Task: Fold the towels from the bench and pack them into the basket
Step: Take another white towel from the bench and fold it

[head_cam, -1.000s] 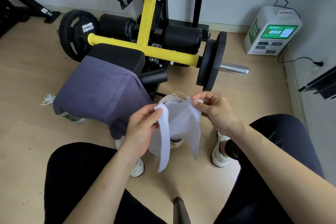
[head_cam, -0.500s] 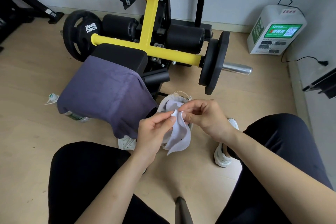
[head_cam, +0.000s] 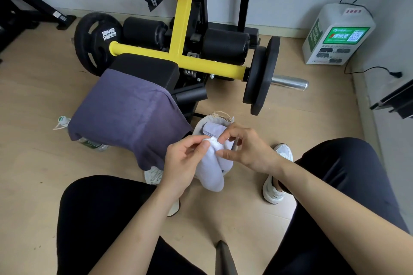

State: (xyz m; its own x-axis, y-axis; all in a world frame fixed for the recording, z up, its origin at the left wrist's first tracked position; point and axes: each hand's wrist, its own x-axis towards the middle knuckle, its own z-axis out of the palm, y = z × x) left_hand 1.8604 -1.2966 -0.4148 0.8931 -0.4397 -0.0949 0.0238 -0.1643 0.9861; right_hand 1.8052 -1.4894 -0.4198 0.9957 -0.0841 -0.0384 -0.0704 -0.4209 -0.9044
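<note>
Two hands meet at one small white towel (head_cam: 212, 169), held above the floor between the person's knees.

Left hand (head_cam: 182, 161): thumb and forefinger pinch the bunched upper end of the towel. Right hand (head_cam: 249, 149): fingers curled, thumb pressed to the towel's right side, forefinger hooked over its top. The towel hangs doubled below the grip in two soft lobes, lower end free.

Just behind it, on the floor, stands the basket (head_cam: 202, 124): pale fabric wall, rope loop at the far rim. Its near rim is hidden by the towel and the hands. A folded pale towel (head_cam: 211, 129) shows inside it.

Left of the basket, a purple towel (head_cam: 127, 114) lies unfolded over the near end of the black bench pad (head_cam: 145, 67), edges hanging toward the floor. A water bottle (head_cam: 89, 144) lies on the floor, partly under that towel's left edge.

White shoes either side of the basket: left shoe (head_cam: 153, 174) beneath the purple hem, right shoe (head_cam: 273, 190) near the right wrist.

Beyond the pad is the yellow frame (head_cam: 181, 29) of the machine, with a black weight plate (head_cam: 96, 40) on the left and another plate (head_cam: 261, 78) on the right. A white charging box (head_cam: 337, 35) sits against the far wall.
</note>
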